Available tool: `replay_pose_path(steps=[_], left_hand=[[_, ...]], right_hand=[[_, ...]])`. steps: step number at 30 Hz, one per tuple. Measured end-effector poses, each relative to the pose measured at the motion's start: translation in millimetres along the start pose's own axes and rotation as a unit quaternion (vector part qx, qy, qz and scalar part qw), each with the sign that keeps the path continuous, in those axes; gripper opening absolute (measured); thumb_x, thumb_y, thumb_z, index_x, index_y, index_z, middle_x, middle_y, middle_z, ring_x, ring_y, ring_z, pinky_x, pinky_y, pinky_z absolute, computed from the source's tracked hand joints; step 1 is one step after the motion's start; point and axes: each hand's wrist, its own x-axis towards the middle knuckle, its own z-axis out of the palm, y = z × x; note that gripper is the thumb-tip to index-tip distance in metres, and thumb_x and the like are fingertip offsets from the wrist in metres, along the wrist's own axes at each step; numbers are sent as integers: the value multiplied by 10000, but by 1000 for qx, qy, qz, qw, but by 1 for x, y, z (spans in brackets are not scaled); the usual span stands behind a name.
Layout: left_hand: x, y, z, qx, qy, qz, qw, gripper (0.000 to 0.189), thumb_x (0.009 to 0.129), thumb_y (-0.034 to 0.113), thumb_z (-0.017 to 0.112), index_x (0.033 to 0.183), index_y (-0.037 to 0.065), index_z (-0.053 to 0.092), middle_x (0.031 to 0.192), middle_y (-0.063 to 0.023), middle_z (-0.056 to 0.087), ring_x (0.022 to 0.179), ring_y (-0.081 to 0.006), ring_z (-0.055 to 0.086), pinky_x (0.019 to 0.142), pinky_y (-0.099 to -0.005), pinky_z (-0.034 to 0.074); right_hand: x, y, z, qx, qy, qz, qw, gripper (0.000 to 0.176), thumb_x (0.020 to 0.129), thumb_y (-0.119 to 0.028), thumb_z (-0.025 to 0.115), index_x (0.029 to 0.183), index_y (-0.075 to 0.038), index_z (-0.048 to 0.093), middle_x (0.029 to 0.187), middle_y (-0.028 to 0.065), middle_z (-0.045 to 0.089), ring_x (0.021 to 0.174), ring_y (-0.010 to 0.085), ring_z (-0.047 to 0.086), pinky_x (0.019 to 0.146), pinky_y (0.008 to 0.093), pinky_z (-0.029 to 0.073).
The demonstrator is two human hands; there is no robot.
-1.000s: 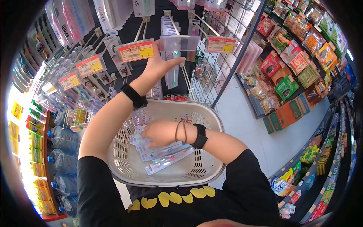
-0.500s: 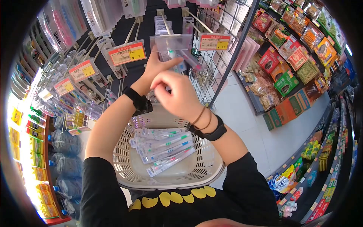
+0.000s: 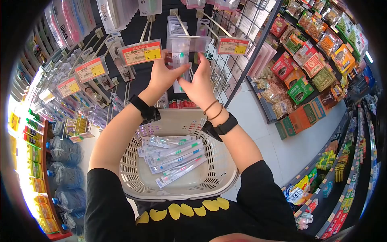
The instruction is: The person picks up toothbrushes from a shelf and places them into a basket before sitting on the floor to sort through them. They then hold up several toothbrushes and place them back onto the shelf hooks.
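A clear toothbrush pack (image 3: 180, 59) with a green-tipped brush hangs upright below the display hook, behind a blank clear tag holder (image 3: 188, 43). My left hand (image 3: 164, 76) grips it from the left, thumb across its front and fingers partly hidden behind. On the pack's right side is my right hand (image 3: 200, 82), its thumb at the lower part of the pack and its fingers spread upward, apart from the thumb. Below both hands, a beige basket (image 3: 221, 177) contains several toothbrush packs (image 3: 177, 155) lying in a loose pile.
Price tags (image 3: 141, 52) and hooks with hanging packs stick out at the left. A wire grid panel (image 3: 227, 68) stands close to my right hand. Packaged snacks (image 3: 300, 88) fill a shelf farther right. Large water bottles (image 3: 66, 177) stand at lower left.
My right hand has moved up and right from in front of my left wrist to the pack's right side, and its curled fingers have spread. The basket's packs stay put.
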Motion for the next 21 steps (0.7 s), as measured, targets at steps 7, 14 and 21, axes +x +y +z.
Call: replay_pose_path(steps=[7, 14, 21], left_hand=[[13, -24, 5, -5, 33, 67, 997, 814, 668, 191, 802, 1263, -8, 284, 1165, -180, 506, 1062, -247, 523, 904, -354, 424], [18, -27, 6, -97, -43, -31, 994, 1019, 591, 290, 837, 1314, -95, 230, 1213, -248, 467, 1129, -271, 486, 934, -346, 413], [15, -15, 9, -160, -72, -46, 983, 941, 642, 247, 812, 1301, -70, 219, 1174, -199, 496, 1068, -223, 520, 887, -315, 441]], right_hand=[[1, 12, 10, 67, -72, 65, 993, 918, 692, -189, 749, 1363, 54, 171, 1343, 265, 340, 1259, 368, 357, 1041, 408, 300], [5, 19, 24, 76, -62, 53, 994, 919, 682, -188, 763, 1363, 30, 186, 1337, 236, 356, 1246, 346, 379, 1014, 399, 340], [18, 23, 28, 212, -91, 76, 970, 834, 656, -122, 765, 1324, -31, 275, 1293, 171, 399, 1186, 304, 449, 981, 369, 382]])
